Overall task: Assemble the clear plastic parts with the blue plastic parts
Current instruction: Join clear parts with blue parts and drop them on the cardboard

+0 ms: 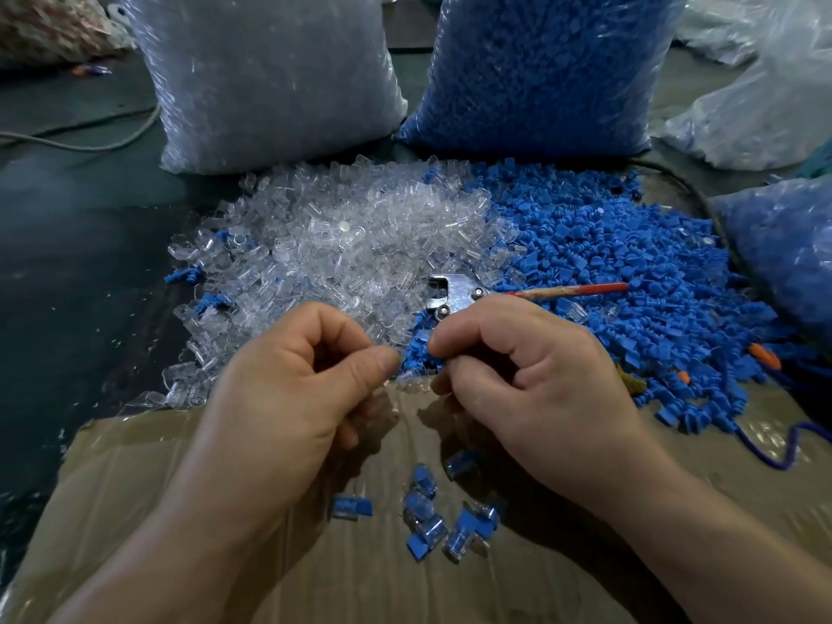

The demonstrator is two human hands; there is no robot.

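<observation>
A heap of clear plastic parts lies left of a heap of blue plastic parts. My left hand has its fingers curled and pinches a clear part between thumb and forefinger. My right hand is curled too, its fingertips close to the left thumb; whether it holds a blue part is hidden by the fingers. Several assembled clear-and-blue pieces lie on the cardboard sheet below both hands.
A metal tool with a red handle lies between the heaps, just beyond my right hand. A bag of clear parts and a bag of blue parts stand behind. Another blue-filled bag sits at right. A blue cord curls at right.
</observation>
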